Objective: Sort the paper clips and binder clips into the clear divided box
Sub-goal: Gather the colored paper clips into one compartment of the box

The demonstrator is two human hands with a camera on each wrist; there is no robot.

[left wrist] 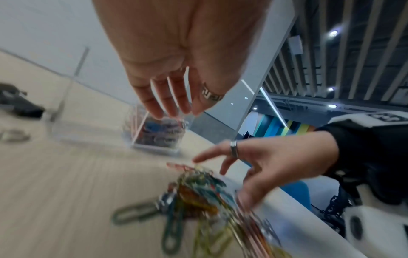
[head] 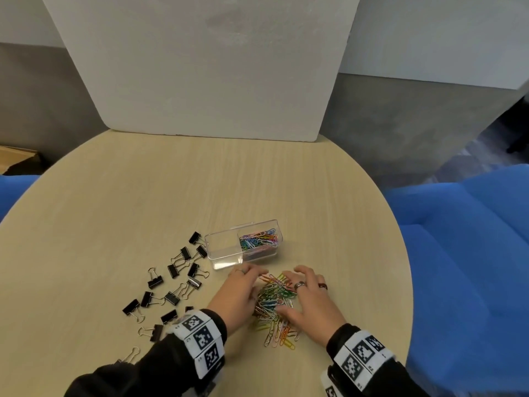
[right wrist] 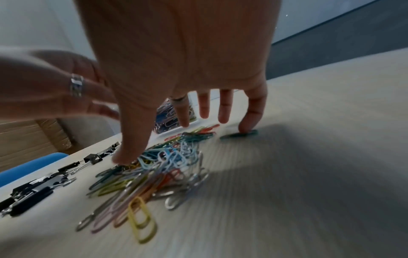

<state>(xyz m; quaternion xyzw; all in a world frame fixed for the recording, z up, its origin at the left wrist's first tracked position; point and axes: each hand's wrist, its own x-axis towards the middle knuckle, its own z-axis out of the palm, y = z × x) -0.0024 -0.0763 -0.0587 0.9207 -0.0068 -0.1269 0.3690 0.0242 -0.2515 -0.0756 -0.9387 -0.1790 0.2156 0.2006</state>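
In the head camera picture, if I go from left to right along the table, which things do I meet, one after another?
Binder clips → left hand → loose paper clips → right hand. The clear box lies farther back, above the hands, so I leave it out.

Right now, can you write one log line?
hands: open, flanking clip pile | box: right half clips, left empty | binder clips: table

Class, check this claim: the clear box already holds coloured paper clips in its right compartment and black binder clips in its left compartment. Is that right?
Not quite. The clear box does hold coloured paper clips in its right compartment, but its left compartment is empty. The head view shows the black binder clips lying on the table, left of the box.
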